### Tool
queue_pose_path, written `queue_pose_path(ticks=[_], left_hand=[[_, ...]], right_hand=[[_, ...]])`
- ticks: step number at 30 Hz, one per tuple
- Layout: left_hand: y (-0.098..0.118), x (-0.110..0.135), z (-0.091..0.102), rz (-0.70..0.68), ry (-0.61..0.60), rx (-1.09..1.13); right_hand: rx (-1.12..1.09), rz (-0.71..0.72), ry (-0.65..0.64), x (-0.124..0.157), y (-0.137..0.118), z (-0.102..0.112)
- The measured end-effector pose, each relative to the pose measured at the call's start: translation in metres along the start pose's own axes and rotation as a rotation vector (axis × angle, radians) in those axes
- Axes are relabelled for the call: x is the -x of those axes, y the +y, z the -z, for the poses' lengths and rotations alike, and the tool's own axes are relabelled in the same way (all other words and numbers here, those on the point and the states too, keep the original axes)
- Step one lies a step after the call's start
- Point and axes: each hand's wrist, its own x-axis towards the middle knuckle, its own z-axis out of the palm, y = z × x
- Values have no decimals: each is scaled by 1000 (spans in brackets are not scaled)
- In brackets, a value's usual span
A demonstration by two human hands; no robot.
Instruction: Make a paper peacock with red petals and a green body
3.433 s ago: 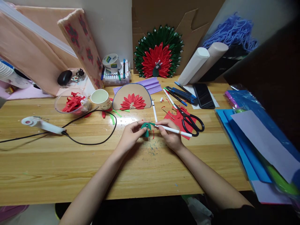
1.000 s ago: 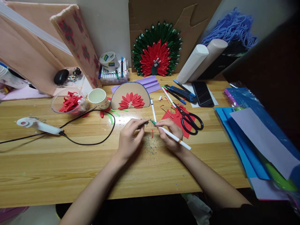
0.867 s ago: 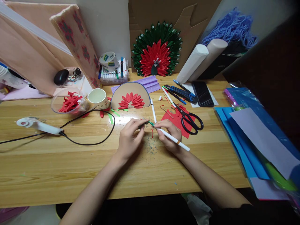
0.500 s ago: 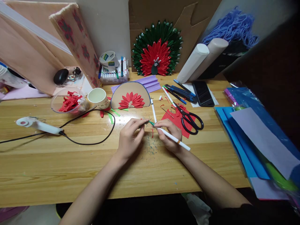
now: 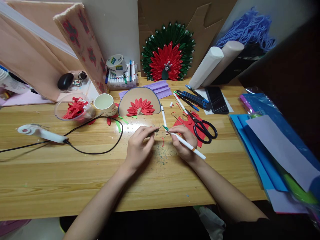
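My left hand [image 5: 139, 146] is closed in a pinch on a small dark green paper piece [image 5: 154, 131], held edge-on just above the wooden desk [image 5: 75, 173]. My right hand [image 5: 183, 141] grips a white marker [image 5: 187, 145] with a green tip, and the tip touches the paper piece. Right behind my hands lies a second white marker [image 5: 163, 116], and beyond it a half-round card with red paper petals [image 5: 139, 103].
Black scissors [image 5: 203, 126] lie on red paper to the right. A glue gun [image 5: 37, 131] with a looping black cord lies left. A paper cup [image 5: 105, 104], a bowl of red petals [image 5: 74, 108], a phone [image 5: 216, 100], pens and blue paper sheets [image 5: 262, 156] surround the spot. A finished peacock fan [image 5: 168, 53] leans at the back.
The green piece, first seen flat, is now held edge-on in my left fingers. My right hand has tilted the marker and shifted it slightly right; the tip stays at the piece.
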Motion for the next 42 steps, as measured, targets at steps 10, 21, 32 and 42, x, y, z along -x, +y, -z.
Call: queue_pose_path(ticks=[10,21,32,42], left_hand=[[-6,-15,7,1039,-105,1178],[-3,-13,5,1140,-148,1447],[-6,-10,4,1103,-193,1373],[-13,-4,-8,572,-17,618]], right_hand=[[-84,8,26,-2,-1,0],[-98,-10,-126,-3,-1,3],[-192,-150,-109,-3,1,1],[-373,-354,106,-11,4,-1]])
